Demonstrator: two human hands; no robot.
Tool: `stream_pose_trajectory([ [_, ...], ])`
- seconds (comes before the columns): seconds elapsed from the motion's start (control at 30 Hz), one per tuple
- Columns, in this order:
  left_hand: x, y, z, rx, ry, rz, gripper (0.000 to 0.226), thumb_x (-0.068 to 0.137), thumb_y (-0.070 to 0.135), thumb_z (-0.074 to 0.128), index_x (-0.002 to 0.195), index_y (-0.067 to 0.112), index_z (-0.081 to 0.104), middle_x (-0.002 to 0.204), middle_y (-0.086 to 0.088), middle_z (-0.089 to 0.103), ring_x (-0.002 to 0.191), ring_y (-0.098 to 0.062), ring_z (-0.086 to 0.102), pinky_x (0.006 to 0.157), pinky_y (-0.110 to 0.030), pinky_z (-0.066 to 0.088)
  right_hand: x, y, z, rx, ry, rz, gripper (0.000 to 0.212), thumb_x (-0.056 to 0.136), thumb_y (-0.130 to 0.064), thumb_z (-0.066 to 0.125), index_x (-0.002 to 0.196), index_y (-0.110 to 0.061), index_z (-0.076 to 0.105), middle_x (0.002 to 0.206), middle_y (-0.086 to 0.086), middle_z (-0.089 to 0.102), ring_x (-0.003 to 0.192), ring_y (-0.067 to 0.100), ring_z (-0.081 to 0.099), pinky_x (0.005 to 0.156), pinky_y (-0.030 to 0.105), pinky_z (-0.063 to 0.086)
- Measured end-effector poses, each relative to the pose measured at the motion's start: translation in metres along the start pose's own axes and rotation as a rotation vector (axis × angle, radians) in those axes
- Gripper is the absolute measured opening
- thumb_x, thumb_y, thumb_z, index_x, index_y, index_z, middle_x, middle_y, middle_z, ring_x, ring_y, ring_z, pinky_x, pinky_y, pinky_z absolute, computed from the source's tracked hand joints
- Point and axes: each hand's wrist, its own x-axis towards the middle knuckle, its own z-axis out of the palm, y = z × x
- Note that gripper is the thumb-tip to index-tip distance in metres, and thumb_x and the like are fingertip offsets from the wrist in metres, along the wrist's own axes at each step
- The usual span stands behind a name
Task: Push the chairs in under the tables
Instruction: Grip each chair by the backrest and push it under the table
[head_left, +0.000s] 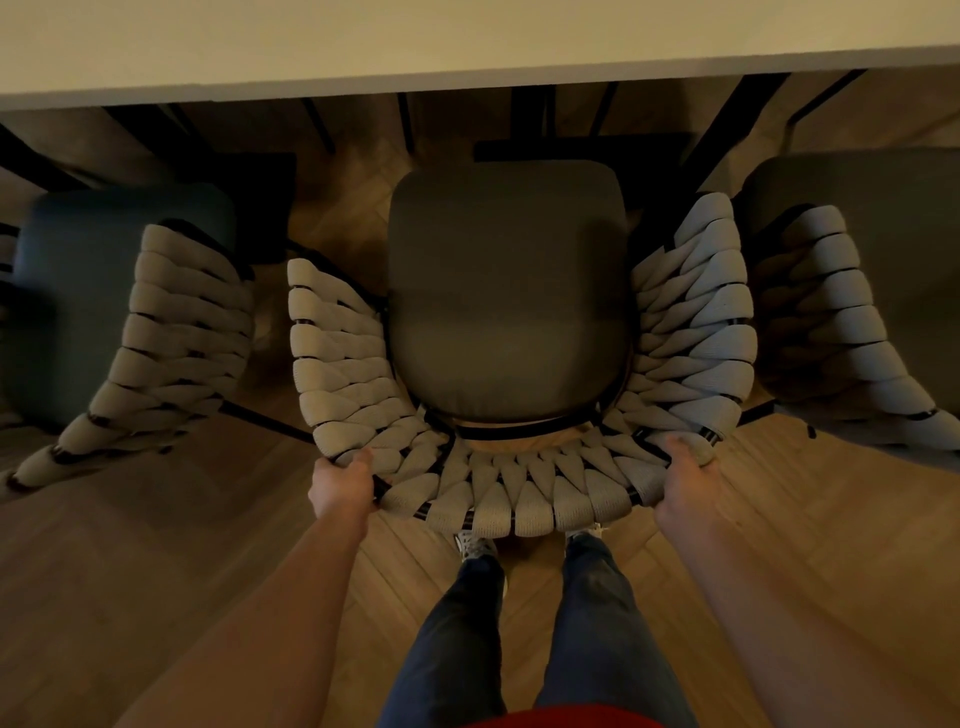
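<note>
A chair (506, 291) with a dark grey seat cushion and a curved backrest of pale woven straps stands straight in front of me, facing the table (467, 47). Its seat lies just short of the pale tabletop's near edge. My left hand (343, 486) grips the left rear of the woven backrest. On the right rear of the same backrest my right hand (688, 480) is closed. Both arms reach forward.
Matching chairs stand close on either side: one with a blue seat (119, 291) on the left, one with a dark seat (857, 291) on the right. Black table legs (727, 130) show under the tabletop. My legs and shoes (475, 545) stand on wood flooring behind the chair.
</note>
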Motion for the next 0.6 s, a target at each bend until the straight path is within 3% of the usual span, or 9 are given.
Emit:
stream_pose_trajectory([
  [0.17, 0.002, -0.001, -0.003, -0.003, -0.021, -0.005, 0.047, 0.094, 0.034, 0.063, 0.131, 0.011, 0.047, 0.121, -0.011, 0.056, 0.099, -0.029, 0.058, 0.084, -0.044, 0.054, -0.005, -0.003, 0.0, 0.009, -0.013, 0.01, 0.053, 0.097, -0.014, 0.061, 0.145, -0.012, 0.038, 0.128, 0.015, 0.054, 0.108, 0.03, 0.057, 0.086, 0.042, 0.05],
  [0.3, 0.002, -0.001, -0.003, 0.013, -0.013, -0.005, 0.049, 0.093, 0.035, 0.064, 0.132, 0.011, 0.047, 0.127, -0.016, 0.055, 0.093, -0.028, 0.059, 0.08, -0.043, 0.056, -0.009, -0.005, 0.0, -0.011, -0.014, 0.003, 0.055, 0.097, -0.017, 0.062, 0.145, -0.009, 0.037, 0.13, 0.017, 0.053, 0.117, 0.033, 0.057, 0.082, 0.038, 0.049],
  [0.4, 0.002, 0.0, -0.003, 0.0, -0.029, -0.005, 0.051, 0.094, 0.033, 0.063, 0.136, 0.01, 0.045, 0.129, -0.016, 0.055, 0.104, -0.032, 0.06, 0.077, -0.041, 0.054, -0.007, -0.006, 0.0, -0.036, -0.018, 0.031, 0.054, 0.097, -0.017, 0.062, 0.145, -0.01, 0.038, 0.131, 0.016, 0.055, 0.113, 0.031, 0.058, 0.079, 0.04, 0.051],
  [0.47, 0.0, 0.001, -0.005, 0.067, -0.006, 0.019, 0.053, 0.095, 0.034, 0.061, 0.137, 0.008, 0.044, 0.131, -0.016, 0.054, 0.109, -0.032, 0.057, 0.079, -0.041, 0.05, -0.004, -0.004, -0.002, -0.021, -0.024, 0.051, 0.056, 0.095, -0.015, 0.064, 0.144, -0.015, 0.037, 0.135, 0.018, 0.054, 0.116, 0.034, 0.059, 0.091, 0.048, 0.053],
  [0.53, -0.003, 0.0, -0.007, 0.19, 0.129, 0.151, 0.051, 0.093, 0.034, 0.061, 0.133, 0.007, 0.044, 0.133, -0.017, 0.048, 0.112, -0.033, 0.053, 0.085, -0.046, 0.048, -0.003, -0.003, -0.004, -0.037, -0.047, 0.037, 0.06, 0.094, -0.016, 0.065, 0.146, -0.018, 0.035, 0.137, 0.017, 0.053, 0.117, 0.033, 0.059, 0.098, 0.053, 0.051],
  [0.6, -0.012, -0.001, -0.005, 0.294, 0.258, 0.365, 0.045, 0.092, 0.029, 0.061, 0.128, 0.006, 0.046, 0.131, -0.017, 0.045, 0.117, -0.036, 0.048, 0.09, -0.052, 0.047, -0.006, -0.005, -0.011, -0.044, -0.08, 0.011, 0.059, 0.095, -0.018, 0.062, 0.147, -0.019, 0.035, 0.134, 0.013, 0.055, 0.109, 0.027, 0.061, 0.091, 0.05, 0.053],
])
